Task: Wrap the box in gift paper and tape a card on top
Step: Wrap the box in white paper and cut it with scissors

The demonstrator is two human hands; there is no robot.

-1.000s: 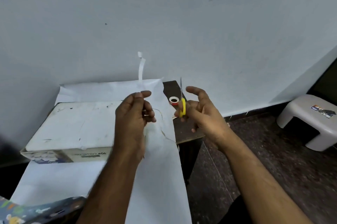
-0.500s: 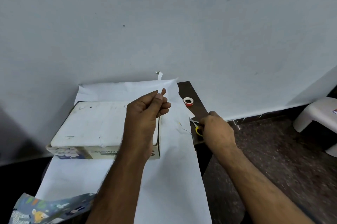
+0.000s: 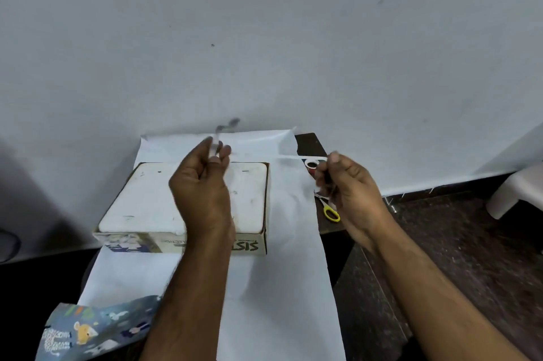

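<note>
While the box (image 3: 188, 199) lies on paper (image 3: 279, 272), both hands (image 3: 202, 181) pinch strips.

I see a plain grey wall (image 3: 264, 37) behind, dark speckled floor (image 3: 470, 243) at right, pale plastic stool (image 3: 517, 193) at the right edge, dark table (image 3: 311, 143) against the wall

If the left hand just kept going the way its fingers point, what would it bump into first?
Probably the wall. The left hand, pinching a blurred strip of tape, points up and away over the box. Nothing else shows in between, though depth is hard to judge.
</note>
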